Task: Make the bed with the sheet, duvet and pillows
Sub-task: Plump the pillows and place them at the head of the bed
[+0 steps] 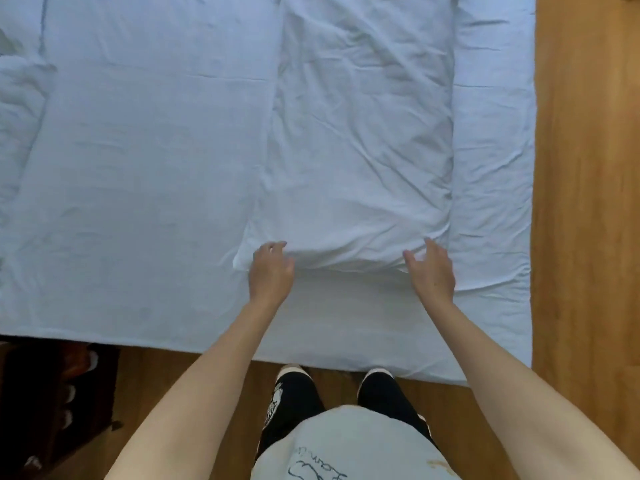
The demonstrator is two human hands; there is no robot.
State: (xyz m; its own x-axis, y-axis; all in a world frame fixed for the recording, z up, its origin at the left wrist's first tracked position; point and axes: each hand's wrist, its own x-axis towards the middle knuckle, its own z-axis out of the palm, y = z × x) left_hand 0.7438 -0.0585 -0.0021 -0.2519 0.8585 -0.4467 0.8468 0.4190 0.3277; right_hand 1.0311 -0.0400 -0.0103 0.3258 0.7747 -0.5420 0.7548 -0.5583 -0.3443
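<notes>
A white sheet [138,150] covers the bed, fairly flat with light creases. On it lies a folded white duvet [360,140], a long wrinkled strip running away from me on the right half of the bed. My left hand [272,271] rests at the duvet's near left corner, fingers spread and touching the edge. My right hand [433,268] is at the near right corner, fingers apart, against the fabric. Neither hand has closed on the cloth. More bunched white bedding [17,98] lies at the far left edge.
Wooden floor [588,202] runs along the right side of the bed and under my feet [377,375] at the near edge. A dark shoe rack [52,403] with shoes stands at the lower left, next to the bed.
</notes>
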